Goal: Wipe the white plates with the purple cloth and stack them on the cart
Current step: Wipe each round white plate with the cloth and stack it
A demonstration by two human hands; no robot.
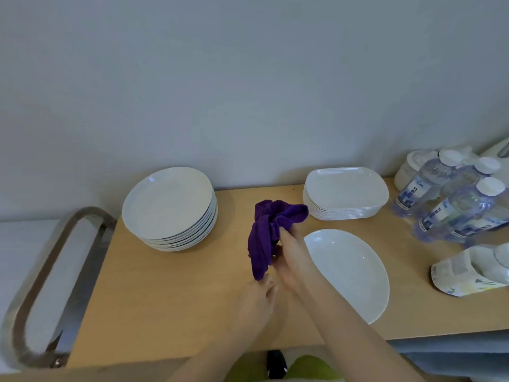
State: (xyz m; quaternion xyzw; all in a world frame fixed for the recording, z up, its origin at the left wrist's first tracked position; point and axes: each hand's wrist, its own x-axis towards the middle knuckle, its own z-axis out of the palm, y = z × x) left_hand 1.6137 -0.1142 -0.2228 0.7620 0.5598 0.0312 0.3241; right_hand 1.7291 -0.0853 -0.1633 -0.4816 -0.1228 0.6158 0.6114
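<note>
1. Two stacks and one loose plate sit on the cart top (pixel 170 288); we take the purple cloth (pixel 268 230) as landmark. Left of it: the stack of round white plates (pixel 168 205), near the cart handle (pixel 55 271).
2. Left hand (pixel 260 296), below the cloth, pinches its hanging lower end.
3. Right hand (pixel 292 252) grips the bunched cloth mid-length; the cloth's long axis runs near-vertical between the hands.
4. Single white plate (pixel 349 271) lies just right of the cloth, beside the right hand, the nearer hand for wiping, we judge.
5. Up-right of the cloth: squarish plates (pixel 345 191); farther right, water bottles (pixel 451 199).
</note>
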